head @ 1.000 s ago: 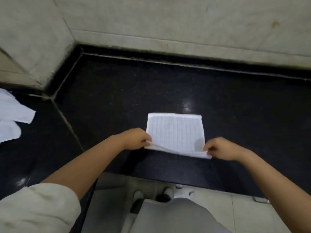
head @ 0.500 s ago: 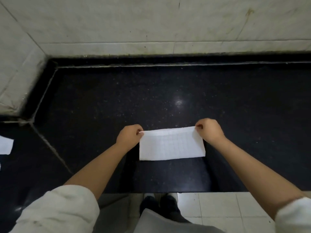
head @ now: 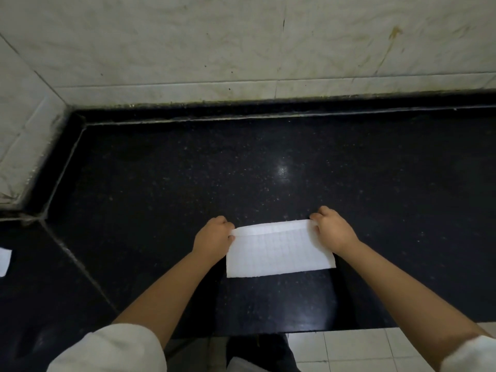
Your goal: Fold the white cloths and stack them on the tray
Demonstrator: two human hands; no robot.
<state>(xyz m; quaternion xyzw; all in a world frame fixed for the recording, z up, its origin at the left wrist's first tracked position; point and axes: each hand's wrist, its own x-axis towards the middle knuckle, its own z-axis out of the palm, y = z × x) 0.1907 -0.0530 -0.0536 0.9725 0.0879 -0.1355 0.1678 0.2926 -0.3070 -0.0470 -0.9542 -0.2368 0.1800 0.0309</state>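
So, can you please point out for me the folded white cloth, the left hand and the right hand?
folded white cloth [head: 279,251], head view, middle of its top layer.
left hand [head: 213,238], head view, back of the hand, at the cloth's far left corner.
right hand [head: 331,229], head view, back of the hand, at the far right corner.

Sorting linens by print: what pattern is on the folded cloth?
White cloth with a faint grid of fine lines, seen in the head view.

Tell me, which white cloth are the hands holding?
The folded white cloth in the middle of the black counter. The left hand and right hand pinch its far corners. The other white cloth lies untouched at the left edge.
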